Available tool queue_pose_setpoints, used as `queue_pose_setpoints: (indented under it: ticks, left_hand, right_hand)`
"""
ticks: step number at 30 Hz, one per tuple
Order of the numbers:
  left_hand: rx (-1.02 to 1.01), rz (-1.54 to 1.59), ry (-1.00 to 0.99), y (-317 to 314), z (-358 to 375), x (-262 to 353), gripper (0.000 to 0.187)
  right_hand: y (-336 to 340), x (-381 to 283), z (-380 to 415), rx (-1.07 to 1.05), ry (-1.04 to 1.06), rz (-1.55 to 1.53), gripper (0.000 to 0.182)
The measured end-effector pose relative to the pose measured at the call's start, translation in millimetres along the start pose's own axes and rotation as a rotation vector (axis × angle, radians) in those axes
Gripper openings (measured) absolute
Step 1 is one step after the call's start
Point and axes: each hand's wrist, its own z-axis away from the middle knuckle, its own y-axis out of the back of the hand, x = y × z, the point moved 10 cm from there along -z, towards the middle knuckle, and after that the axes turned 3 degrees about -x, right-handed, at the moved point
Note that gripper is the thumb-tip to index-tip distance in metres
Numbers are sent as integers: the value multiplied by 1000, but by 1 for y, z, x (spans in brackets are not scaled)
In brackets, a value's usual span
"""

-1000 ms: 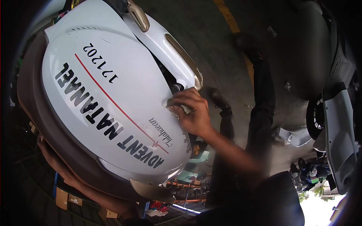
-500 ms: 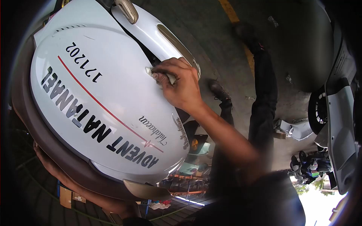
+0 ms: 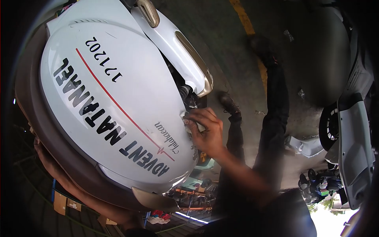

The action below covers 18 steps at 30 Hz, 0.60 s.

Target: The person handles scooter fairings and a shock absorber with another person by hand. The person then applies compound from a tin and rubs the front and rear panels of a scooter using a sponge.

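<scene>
A white scooter body panel (image 3: 130, 75), with black lettering and a thin red line, fills the left and centre of the view. At its right edge, my right hand (image 3: 205, 130) is closed in a pinch on a small whitish cloth (image 3: 186, 117), which touches the panel. Part of the cloth is hidden by the fingers. My left hand (image 3: 42, 152) is at the far left, against the outer side of the brown seat (image 3: 63, 146); its fingers are hidden behind the seat.
A white and gold part (image 3: 185, 55) is beside the panel. A person's dark-clothed leg (image 3: 276, 102) and a shoe (image 3: 229, 103) are on the floor. Another scooter (image 3: 355, 138) stands at the right, near a loose grey-white part (image 3: 306, 146). Cardboard boxes (image 3: 60, 202) are at the lower left.
My right hand has moved down along the panel's edge with the cloth, uncovering dark parts beside the panel. The panel appears shifted slightly right in view. My left hand remains by the seat.
</scene>
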Motion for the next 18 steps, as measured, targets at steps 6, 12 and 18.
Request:
queue_pose_setpoints:
  ticks: [6,12,18]
  left_hand:
    - [10,20,12,1,3,-2,47]
    - [26,38,10,6,-1,-4,48]
    - [58,-28,74,0,5,3,53]
  right_hand:
    - [-6,6,-44,88,13,-5,22]
    - [-5,9,-33,25,52,-8,22]
    - [-11,-4,-75,17,95,-14,17]
